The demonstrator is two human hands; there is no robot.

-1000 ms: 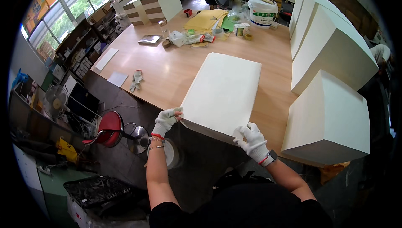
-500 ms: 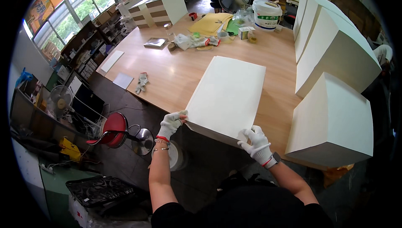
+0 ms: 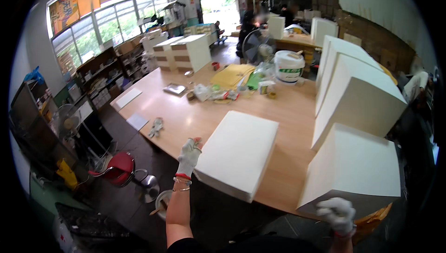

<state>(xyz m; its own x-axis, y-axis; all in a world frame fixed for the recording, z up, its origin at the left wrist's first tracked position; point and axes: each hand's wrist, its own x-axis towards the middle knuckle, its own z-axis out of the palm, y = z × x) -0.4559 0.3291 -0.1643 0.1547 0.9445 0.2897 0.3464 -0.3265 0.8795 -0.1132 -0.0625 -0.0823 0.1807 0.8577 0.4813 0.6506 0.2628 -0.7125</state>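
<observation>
A thick stack of white paper sheets (image 3: 237,153) lies on the wooden table, its near corner reaching the front edge. My left hand (image 3: 189,155), in a white glove with bare fingertips, is at the stack's left edge. Its fingers look extended, and no grip on the sheets shows. My gloved right hand (image 3: 337,214) is away from that stack, just below the near side of a taller white paper stack (image 3: 357,164) on the right. Motion blurs its bent fingers, and nothing shows in them.
More tall white stacks (image 3: 357,90) stand along the right side. Farther back are a white bucket (image 3: 289,69), yellow sheets (image 3: 232,76), and a fan (image 3: 258,48). A grey glove (image 3: 156,127) lies at the left edge; a red stool (image 3: 121,167) stands left. People are in the background.
My right hand has left the middle stack's near right corner and moved right and toward me. My left hand stays by the stack's left edge. The view has tilted up.
</observation>
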